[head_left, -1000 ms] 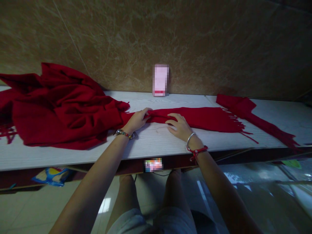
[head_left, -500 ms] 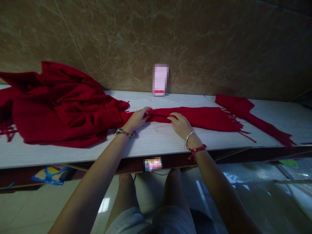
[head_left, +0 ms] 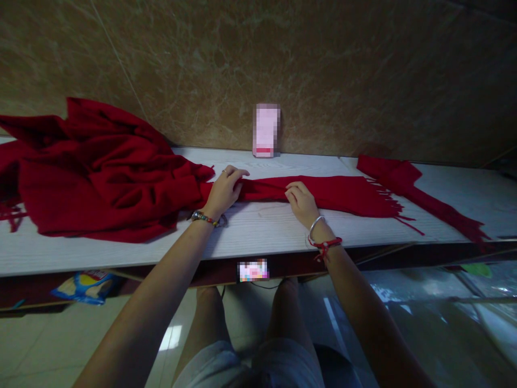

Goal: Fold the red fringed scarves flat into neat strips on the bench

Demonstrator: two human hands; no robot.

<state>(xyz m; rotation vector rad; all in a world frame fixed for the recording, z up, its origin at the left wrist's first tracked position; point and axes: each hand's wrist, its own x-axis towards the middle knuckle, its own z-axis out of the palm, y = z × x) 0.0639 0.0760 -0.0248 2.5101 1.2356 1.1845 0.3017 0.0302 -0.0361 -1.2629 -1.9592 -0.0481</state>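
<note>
A long red fringed scarf (head_left: 343, 193) lies stretched across the white table (head_left: 250, 231), its left end running into a big heap of red cloth (head_left: 100, 172). My left hand (head_left: 224, 189) is closed round the scarf near the heap, fingers curled over its top edge. My right hand (head_left: 301, 200) pinches the scarf's near edge a little to the right, fingers bent and pressed on the cloth. A beaded bracelet sits on the left wrist, a silver bangle and red cord on the right.
A second red fringed scarf (head_left: 420, 196) lies at the table's right end. A small pink box (head_left: 266, 130) stands against the marble wall. A blue and yellow packet (head_left: 83, 285) lies under the table. My knees show below the table edge.
Both hands have slid slightly away from me on the scarf. The left hand's fingers have lifted and curled over the cloth; the right hand has gone from flat to pinching the edge.
</note>
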